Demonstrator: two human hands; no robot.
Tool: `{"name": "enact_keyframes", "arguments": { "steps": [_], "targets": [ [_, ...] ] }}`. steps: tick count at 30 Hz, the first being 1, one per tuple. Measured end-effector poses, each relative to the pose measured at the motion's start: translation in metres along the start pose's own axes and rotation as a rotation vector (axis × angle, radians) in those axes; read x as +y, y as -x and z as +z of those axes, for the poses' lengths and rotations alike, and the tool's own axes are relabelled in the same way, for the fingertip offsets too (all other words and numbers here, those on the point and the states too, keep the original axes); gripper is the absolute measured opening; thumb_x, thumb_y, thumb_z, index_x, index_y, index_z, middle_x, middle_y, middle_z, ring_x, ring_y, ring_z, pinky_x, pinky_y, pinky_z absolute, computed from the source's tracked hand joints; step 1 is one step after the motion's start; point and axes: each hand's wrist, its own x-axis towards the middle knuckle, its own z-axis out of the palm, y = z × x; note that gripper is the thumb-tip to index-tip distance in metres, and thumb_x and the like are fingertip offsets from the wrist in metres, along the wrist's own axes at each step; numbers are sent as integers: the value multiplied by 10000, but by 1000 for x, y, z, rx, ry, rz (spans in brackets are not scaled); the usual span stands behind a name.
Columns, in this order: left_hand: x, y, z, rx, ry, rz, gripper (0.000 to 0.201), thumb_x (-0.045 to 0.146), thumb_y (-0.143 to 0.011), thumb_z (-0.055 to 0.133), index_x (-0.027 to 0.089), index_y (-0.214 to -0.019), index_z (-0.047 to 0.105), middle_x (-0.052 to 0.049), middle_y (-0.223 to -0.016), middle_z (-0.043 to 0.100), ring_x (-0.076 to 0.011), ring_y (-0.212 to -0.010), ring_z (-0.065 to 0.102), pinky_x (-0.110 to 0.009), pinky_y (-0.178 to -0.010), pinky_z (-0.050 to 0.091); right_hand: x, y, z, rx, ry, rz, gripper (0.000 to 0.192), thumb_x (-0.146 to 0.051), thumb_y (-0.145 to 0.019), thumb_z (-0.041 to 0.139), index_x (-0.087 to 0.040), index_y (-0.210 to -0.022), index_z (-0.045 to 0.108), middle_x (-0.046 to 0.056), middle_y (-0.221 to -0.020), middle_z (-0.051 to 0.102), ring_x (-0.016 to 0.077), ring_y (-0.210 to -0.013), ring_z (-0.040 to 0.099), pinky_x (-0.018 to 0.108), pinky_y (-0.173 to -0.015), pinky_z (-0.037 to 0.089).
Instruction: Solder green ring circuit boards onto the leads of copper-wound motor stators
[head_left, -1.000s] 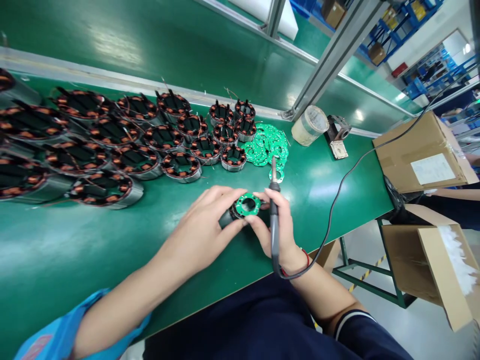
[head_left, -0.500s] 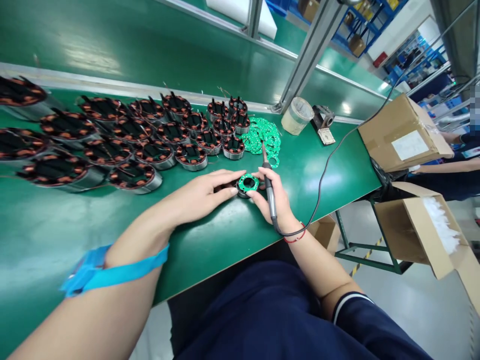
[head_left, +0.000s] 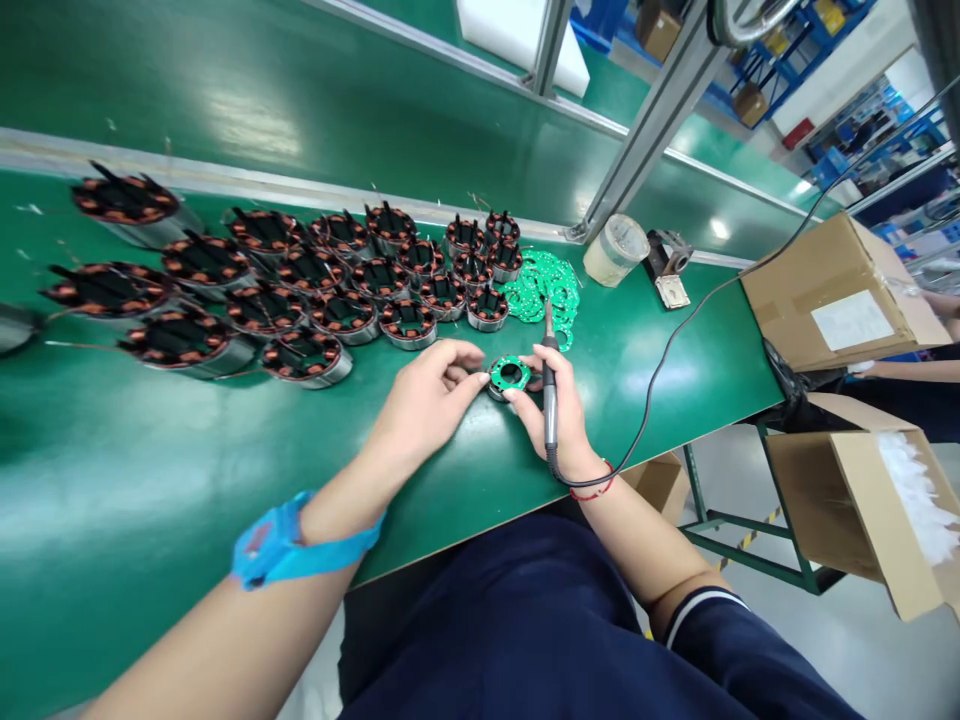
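Observation:
A small motor stator with a green ring circuit board (head_left: 510, 375) on top sits on the green bench between my hands. My left hand (head_left: 427, 400) touches its left side with the fingertips. My right hand (head_left: 559, 410) grips a soldering iron (head_left: 550, 385), tip pointing away from me, and its fingers touch the stator's right side. A blue strap is on my left wrist.
Rows of copper-wound stators (head_left: 300, 290) fill the bench to the left. A pile of green ring boards (head_left: 544, 285) lies behind my hands. A tape roll (head_left: 616, 250) and a small metal stand (head_left: 671, 265) stand near an aluminium post. Cardboard boxes (head_left: 840, 295) are at right.
My head shifted, so the view moved slightly. Both hands stay on the stator with the green board; my left fingers have curled in closer to it.

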Motion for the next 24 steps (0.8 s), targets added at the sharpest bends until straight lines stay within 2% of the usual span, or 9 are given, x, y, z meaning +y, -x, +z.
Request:
{"name": "enact_keyframes", "arguments": {
  "steps": [3,5,8,10,12,17,19,21,24],
  "targets": [
    [3,10,3,108,-325,186,292,336,-1007,437,196,-960,689,-88,-957,701,-232,-915,668,-367,-848,549,-4,0,4,13,-13,20,582,-340,-946,725,-226,-1450,457,118,-1276,708,226,-1178,700,415,-1082,556],
    [2,13,2,95,-505,282,351,304,-1045,368,205,-956,693,-99,-946,702,-245,-921,674,-376,-851,546,-6,-3,5,3,3,32,599,-345,-940,736,-231,-1456,455,103,-1260,717,222,-1158,703,400,-1067,562],
    [-1,11,-2,76,-647,333,390,284,-1056,332,209,-958,702,-113,-953,720,-257,-901,682,-390,-840,544,-8,-12,2,-45,59,26,600,-346,-930,747,-233,-1449,468,86,-1226,728,224,-1115,711,388,-1030,573],
    [1,9,-3,82,-656,325,394,298,-1052,334,214,-937,701,-110,-943,727,-259,-901,686,-391,-844,541,-9,-19,-1,-89,104,7,576,-341,-939,733,-234,-1446,482,79,-1214,729,226,-1089,712,383,-1005,577],
    [5,7,-3,111,-613,260,374,322,-1036,356,217,-919,695,-97,-926,731,-254,-900,692,-375,-835,536,-9,-24,-2,-124,156,-25,544,-345,-955,711,-234,-1444,500,80,-1209,728,231,-1076,708,381,-989,575],
    [24,15,4,123,-521,-75,261,322,-954,449,232,-856,674,-39,-857,751,-234,-782,691,-344,-715,512,-10,-19,-1,-149,302,-102,452,-412,-1018,611,-206,-1417,559,104,-1085,730,260,-978,689,401,-899,572],
    [31,27,14,169,-570,-69,303,307,-974,416,209,-915,696,-81,-935,769,-263,-845,707,-377,-756,529,-10,-15,-1,-147,304,-119,449,-417,-1034,576,-193,-1422,557,115,-1084,724,267,-967,680,412,-882,576],
    [36,42,28,252,-664,28,344,272,-993,388,165,-1049,710,-156,-1146,762,-306,-1002,711,-430,-849,540,-10,-11,-1,-131,273,-131,445,-400,-1041,557,-180,-1427,552,129,-1117,721,275,-988,678,429,-897,582],
    [37,62,54,293,-800,92,378,198,-984,413,106,-1257,659,-240,-1391,668,-344,-1069,706,-468,-851,539,-8,-10,-3,-113,211,-142,426,-352,-1035,558,-191,-1430,552,129,-1146,722,273,-1026,682,448,-943,588]
  ]
}}
